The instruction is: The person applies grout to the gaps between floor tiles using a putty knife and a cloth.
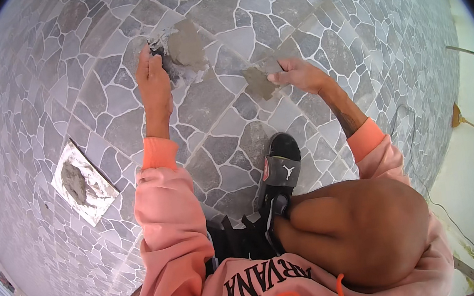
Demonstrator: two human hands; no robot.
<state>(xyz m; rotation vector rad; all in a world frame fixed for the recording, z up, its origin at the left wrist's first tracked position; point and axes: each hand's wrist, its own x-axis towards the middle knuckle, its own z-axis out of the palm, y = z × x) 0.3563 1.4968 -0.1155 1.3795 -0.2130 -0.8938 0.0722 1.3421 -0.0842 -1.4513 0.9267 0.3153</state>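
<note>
My left hand (153, 78) is closed on a dark tool, seemingly a trowel (161, 57), at the upper middle of the view. Thick grey mortar (186, 45) covers a broad flat patch just right of my fingers, with paler smears around it. My right hand (297, 75) pinches a flat scraper (260, 82) coated in grey mortar, its thumb along the near edge. The two tools are apart, both low over the stone-patterned tiles (207, 99). Mortar hides the exact outline of each blade.
To the left lies a white square board (100, 208) with a heap of mortar (75, 182) on it. My foot in a black slide sandal (282, 160) rests below the hands. A thin cable (403, 127) and a broom-like tool (467, 119) lie along the right side.
</note>
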